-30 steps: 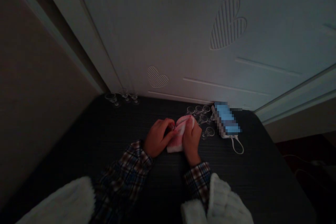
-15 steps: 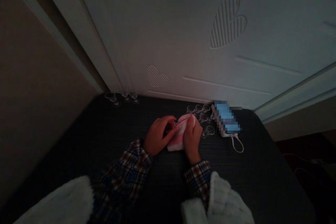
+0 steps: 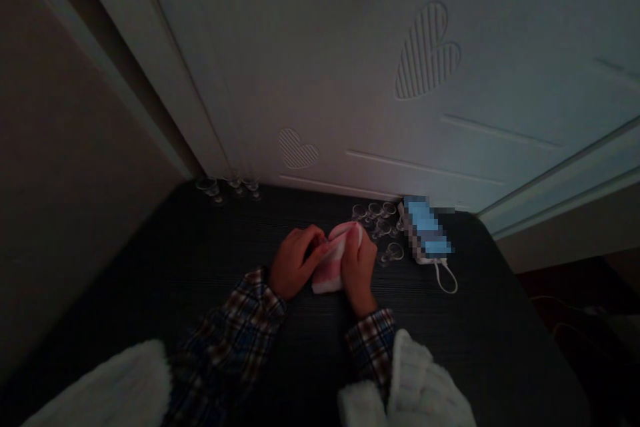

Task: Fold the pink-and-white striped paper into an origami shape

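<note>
In the middle of the table, my right hand (image 3: 359, 270) is closed round a folded pink and white cloth (image 3: 329, 275), thumb on top. My left hand (image 3: 295, 263) meets it from the left, its fingers and thumb closed on what looks like a small clear glass, mostly hidden by the fingers and the cloth. Just beyond my right hand stand several small stemmed glasses (image 3: 383, 227), one of them (image 3: 395, 252) nearer to me than the others.
More small stemmed glasses (image 3: 209, 187) stand at the table's back left. A phone (image 3: 427, 227) with a blurred screen and a white cable (image 3: 449, 280) rests at the right on the dark table (image 3: 450, 340). Behind rises a white panel (image 3: 340, 80) with raised hearts.
The view has shifted slightly, so everything sits a little further left and lower. My fingers have closed in a bit more at the cloth's upper edge; both hands stay together on it.
</note>
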The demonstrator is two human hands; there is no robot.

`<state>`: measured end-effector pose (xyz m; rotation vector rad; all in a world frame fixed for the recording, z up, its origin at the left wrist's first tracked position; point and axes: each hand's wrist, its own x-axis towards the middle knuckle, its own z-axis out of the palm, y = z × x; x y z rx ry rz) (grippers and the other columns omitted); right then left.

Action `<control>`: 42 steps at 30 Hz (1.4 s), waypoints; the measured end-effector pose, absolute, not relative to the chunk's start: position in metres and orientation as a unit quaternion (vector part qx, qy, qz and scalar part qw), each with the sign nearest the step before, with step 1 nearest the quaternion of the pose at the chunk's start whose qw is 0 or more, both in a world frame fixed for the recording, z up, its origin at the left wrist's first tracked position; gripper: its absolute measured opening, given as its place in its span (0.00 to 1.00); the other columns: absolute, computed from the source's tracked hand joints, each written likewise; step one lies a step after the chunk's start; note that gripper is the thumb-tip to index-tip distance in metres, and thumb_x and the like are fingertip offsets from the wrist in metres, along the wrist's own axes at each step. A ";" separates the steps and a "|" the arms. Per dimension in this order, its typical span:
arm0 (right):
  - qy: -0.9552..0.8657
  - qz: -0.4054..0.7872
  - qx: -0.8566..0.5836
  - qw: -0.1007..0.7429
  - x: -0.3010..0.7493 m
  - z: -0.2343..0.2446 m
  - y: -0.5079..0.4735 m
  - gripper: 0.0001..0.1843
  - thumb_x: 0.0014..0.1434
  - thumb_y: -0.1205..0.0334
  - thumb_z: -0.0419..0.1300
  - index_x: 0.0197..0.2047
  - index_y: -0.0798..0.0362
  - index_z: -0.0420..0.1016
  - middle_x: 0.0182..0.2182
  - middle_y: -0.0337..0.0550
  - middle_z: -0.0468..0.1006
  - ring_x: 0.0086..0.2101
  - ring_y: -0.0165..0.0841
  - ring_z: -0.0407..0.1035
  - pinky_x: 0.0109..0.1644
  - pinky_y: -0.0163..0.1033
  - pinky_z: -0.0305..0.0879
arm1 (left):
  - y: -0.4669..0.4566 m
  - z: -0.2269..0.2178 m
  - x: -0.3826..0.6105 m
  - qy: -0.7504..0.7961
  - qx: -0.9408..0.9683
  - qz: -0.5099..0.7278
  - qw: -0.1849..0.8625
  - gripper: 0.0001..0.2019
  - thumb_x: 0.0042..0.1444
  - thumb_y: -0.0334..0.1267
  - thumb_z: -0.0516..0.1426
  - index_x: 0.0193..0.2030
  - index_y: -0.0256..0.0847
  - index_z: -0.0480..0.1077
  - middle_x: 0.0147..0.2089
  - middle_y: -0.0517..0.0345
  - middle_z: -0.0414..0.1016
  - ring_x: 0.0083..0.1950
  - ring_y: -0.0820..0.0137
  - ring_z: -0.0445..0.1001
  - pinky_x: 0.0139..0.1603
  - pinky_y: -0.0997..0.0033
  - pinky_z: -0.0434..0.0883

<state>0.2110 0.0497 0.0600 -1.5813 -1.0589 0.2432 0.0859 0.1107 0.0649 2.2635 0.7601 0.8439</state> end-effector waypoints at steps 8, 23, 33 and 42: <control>-0.436 0.089 -0.676 0.587 0.211 0.063 0.050 0.23 0.67 0.57 0.40 0.31 0.55 0.71 0.27 0.38 0.73 0.27 0.26 0.66 0.34 0.31 0.59 | 0.110 0.061 0.087 0.271 0.839 0.354 0.313 0.12 0.59 0.41 0.53 0.48 0.40 0.62 0.42 0.55 0.70 0.43 0.69 0.69 0.47 0.66 0.66; -0.425 0.059 -0.699 0.572 0.211 0.059 0.050 0.23 0.66 0.55 0.42 0.31 0.56 0.71 0.24 0.38 0.71 0.25 0.26 0.64 0.30 0.31 0.56 | 0.108 0.064 0.087 0.267 0.862 0.309 0.300 0.11 0.63 0.44 0.46 0.43 0.40 0.62 0.38 0.56 0.69 0.40 0.68 0.67 0.43 0.66 0.63; -0.414 0.061 -0.694 0.586 0.211 0.057 0.049 0.22 0.66 0.55 0.43 0.30 0.56 0.71 0.23 0.38 0.71 0.23 0.26 0.62 0.28 0.31 0.55 | 0.108 0.063 0.088 0.278 0.872 0.283 0.286 0.12 0.62 0.46 0.47 0.43 0.40 0.62 0.36 0.56 0.70 0.38 0.67 0.68 0.41 0.66 0.64; -0.459 0.072 -0.679 0.569 0.210 0.060 0.048 0.23 0.67 0.56 0.40 0.32 0.56 0.72 0.26 0.39 0.73 0.27 0.26 0.66 0.33 0.31 0.58 | 0.111 0.065 0.086 0.287 0.867 0.283 0.291 0.13 0.62 0.46 0.46 0.39 0.40 0.65 0.35 0.58 0.71 0.38 0.68 0.68 0.40 0.67 0.64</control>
